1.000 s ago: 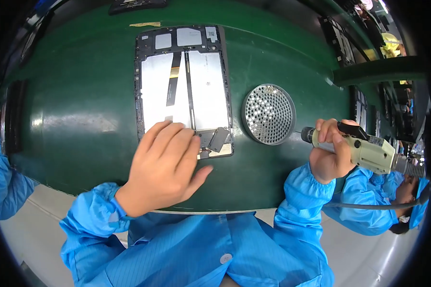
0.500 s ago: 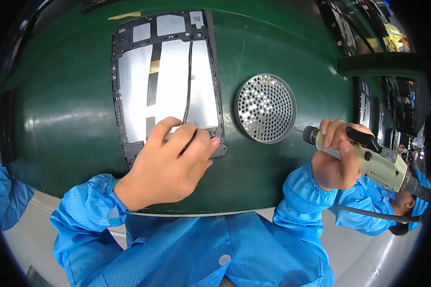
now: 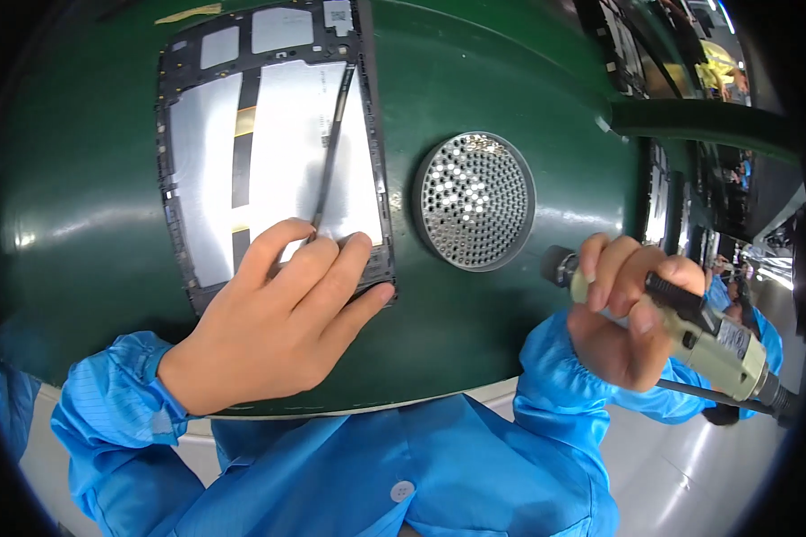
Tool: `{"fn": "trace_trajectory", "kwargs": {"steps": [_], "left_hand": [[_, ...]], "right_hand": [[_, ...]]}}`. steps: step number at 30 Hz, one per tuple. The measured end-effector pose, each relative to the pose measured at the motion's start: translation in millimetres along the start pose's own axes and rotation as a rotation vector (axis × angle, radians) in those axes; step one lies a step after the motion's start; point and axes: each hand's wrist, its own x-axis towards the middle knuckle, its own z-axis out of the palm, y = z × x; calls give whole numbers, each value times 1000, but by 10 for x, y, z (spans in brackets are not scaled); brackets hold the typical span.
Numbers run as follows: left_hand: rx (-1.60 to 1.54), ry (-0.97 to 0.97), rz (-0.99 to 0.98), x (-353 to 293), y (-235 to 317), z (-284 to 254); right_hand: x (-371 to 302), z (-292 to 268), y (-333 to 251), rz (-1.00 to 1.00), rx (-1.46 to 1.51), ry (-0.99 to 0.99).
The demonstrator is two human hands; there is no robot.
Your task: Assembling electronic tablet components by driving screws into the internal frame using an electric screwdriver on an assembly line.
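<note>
My left hand [image 3: 282, 327] lies over the near end of an opened tablet body [image 3: 208, 170], a black frame around silver panels. Its fingers are bent, and a slim black stick-like tool [image 3: 330, 152] runs out from between them, slanting over the panels to the far black part. The fingers hide the tool's near end. At the right, my right hand [image 3: 631, 295] is wrapped round a pale green electric screwdriver [image 3: 721, 353], held above the table with its dark nose pointing left. The screwdriver's tip is blurred. Between the hands stands a round perforated metal dish [image 3: 529, 215].
A yellowish strip [image 3: 188, 13] lies beyond the tablet on the green table [image 3: 457, 80]. A green bar [image 3: 703, 121] juts in at the right, near several dark panels [image 3: 618, 49]. A cable [image 3: 784, 407] leaves the screwdriver's back. Another person's blue sleeve shows at the far left.
Tablet, dish and both hands appear farther left in view. My left fingers have spread and straightened somewhat, and the black tool slants more. The screwdriver's nose sits slightly lower and is blurred.
</note>
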Motion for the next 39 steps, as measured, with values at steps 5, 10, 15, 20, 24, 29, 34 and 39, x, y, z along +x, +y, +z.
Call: {"fn": "trace_trajectory", "kwargs": {"steps": [5, 10, 15, 20, 24, 29, 34, 39], "left_hand": [[-128, 24, 12, 32, -12, 28], [-179, 66, 14, 39, 12, 65], [-122, 78, -40, 49, 93, 109], [-107, 100, -64, 121, 125, 173], [-112, 118, -92, 119, 152, 193], [-121, 91, -94, 128, 123, 138], [-118, 80, -93, 146, 121, 113], [-97, 51, -76, 134, 103, 60]], "right_hand": [[-66, 211, 112, 27, 88, -65], [-101, 259, 180, 62, -5, -134], [-77, 275, 161, 84, 2, -155], [-77, 279, 164, 111, -8, -142], [-76, 280, 176, 106, -7, -146], [-75, 289, 215, 102, 4, -163], [-86, 285, 202, 80, -35, -140], [-88, 298, 188, 81, -39, -134]]}}
